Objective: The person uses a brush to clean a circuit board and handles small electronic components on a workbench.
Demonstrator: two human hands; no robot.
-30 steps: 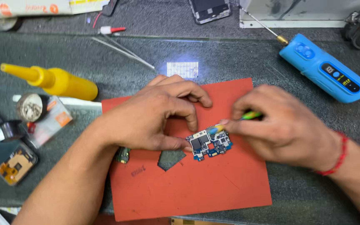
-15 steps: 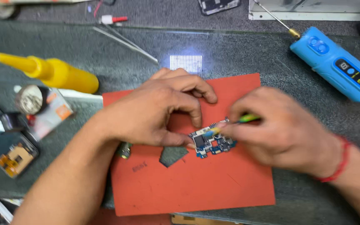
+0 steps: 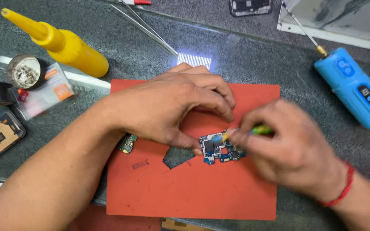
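Head view shows your 2 hands meeting over a red mat (image 3: pixel 193 192). Your left hand (image 3: pixel 172 107) arches above the mat, thumb tip pressed against the left edge of a small blue circuit board (image 3: pixel 219 149), which lies on the mat right between your hands. Your right hand (image 3: pixel 287 149) is clenched around a thin green-and-yellow tool (image 3: pixel 258 129); its tip sits over the board's top edge, but motion blur smears it, so you cannot tell exactly where it touches. Your fingers cover most of the tool and the board's right end. Just below your left thumb, the mat has a jagged cut-out (image 3: pixel 178 157). A second small board (image 3: pixel 127 143) peeks out from under your left wrist, mostly hidden. Left of your left forearm stands a yellow squeeze bottle (image 3: pixel 65 45); beyond your right hand lies a blue handheld device (image 3: pixel 358 90), cut off at the frame edge.
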